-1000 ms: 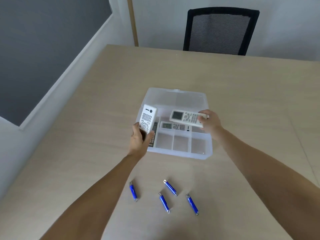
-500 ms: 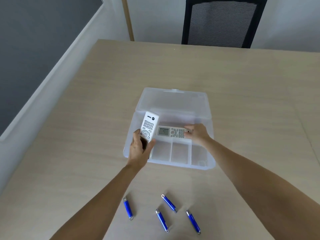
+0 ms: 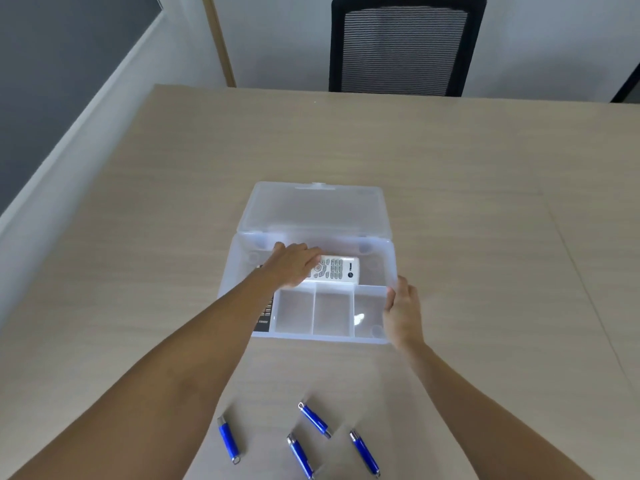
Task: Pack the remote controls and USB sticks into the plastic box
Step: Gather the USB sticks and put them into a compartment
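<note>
The clear plastic box (image 3: pixel 390 263) sits open in the middle of the table, its lid (image 3: pixel 315 209) laid back. My left hand (image 3: pixel 292 265) reaches into the long rear compartment, palm down over the left end of a white remote (image 3: pixel 337 270) that lies flat there. A dark remote (image 3: pixel 265 315) lies in the left compartment, partly hidden by my forearm. My right hand (image 3: pixel 403 313) grips the box's right wall. Several blue USB sticks lie on the table near me, among them a left stick (image 3: pixel 228 439), a middle stick (image 3: pixel 315 420) and a right stick (image 3: pixel 364 453).
Three small front compartments (image 3: pixel 330 315) of the box hold nothing. A black mesh chair (image 3: pixel 405 46) stands behind the far table edge. A wall with a grey panel runs along the left.
My right hand laid its remote in the rear compartment and moved to the box's right wall. My left hand turned its white remote flat and lowered it into the same compartment.
</note>
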A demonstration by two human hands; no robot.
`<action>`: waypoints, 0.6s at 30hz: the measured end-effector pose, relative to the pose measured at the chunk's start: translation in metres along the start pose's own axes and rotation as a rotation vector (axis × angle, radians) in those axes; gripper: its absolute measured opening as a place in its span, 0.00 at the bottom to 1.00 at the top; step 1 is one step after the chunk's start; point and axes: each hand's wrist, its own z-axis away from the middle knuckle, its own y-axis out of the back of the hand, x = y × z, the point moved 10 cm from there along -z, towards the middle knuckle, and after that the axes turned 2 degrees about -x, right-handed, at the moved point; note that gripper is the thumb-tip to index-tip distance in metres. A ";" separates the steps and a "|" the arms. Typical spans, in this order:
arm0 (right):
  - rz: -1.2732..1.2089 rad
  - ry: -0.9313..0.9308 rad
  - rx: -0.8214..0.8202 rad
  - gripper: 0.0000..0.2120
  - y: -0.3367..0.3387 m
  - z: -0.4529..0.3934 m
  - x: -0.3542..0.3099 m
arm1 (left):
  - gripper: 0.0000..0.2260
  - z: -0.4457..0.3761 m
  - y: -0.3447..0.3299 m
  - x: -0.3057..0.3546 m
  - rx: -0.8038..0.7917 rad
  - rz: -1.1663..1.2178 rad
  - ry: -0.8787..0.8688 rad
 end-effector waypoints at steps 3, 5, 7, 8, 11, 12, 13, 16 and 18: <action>0.001 -0.009 0.017 0.16 -0.001 -0.001 0.002 | 0.18 0.003 -0.004 -0.013 0.018 -0.034 0.037; 0.006 -0.012 0.013 0.17 -0.002 0.000 0.003 | 0.17 0.008 -0.005 -0.018 0.020 -0.055 0.078; 0.002 -0.019 -0.040 0.19 -0.004 -0.001 0.002 | 0.18 0.015 -0.003 -0.016 0.008 -0.099 0.100; -0.020 -0.021 -0.083 0.20 -0.005 -0.002 0.000 | 0.18 0.021 0.000 -0.014 0.006 -0.121 0.111; -0.170 0.047 -0.090 0.22 0.013 0.008 -0.010 | 0.21 0.058 0.018 -0.013 0.162 0.004 0.179; -0.209 0.051 -0.041 0.21 0.024 0.020 -0.007 | 0.21 0.082 0.026 -0.016 0.279 0.102 0.201; -0.219 0.030 0.002 0.19 0.031 0.035 0.002 | 0.19 0.112 0.031 -0.020 0.402 0.195 0.221; -0.095 0.015 -0.146 0.14 0.016 0.106 0.035 | 0.12 0.214 0.002 -0.041 0.609 0.380 0.385; 0.052 0.102 -0.401 0.16 -0.013 0.165 0.042 | 0.12 0.271 -0.049 -0.059 0.529 0.508 0.618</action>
